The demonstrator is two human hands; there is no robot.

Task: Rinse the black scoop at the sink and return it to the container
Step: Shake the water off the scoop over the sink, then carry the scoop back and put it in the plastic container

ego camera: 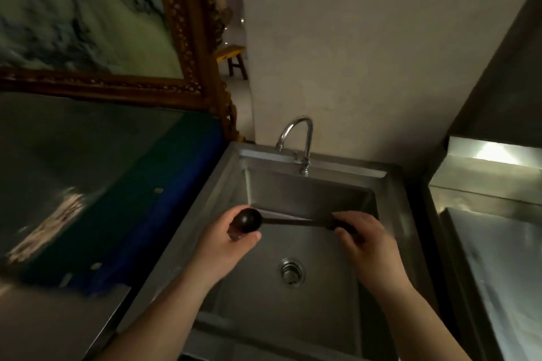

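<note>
Scoop [248,220] over sink [396,184] | left hand [231,243] cups bowl | right hand [363,240] grips handle

Both forearms bare, no sleeves; left hand [231,239], right hand [366,246] ungloved.
</note>
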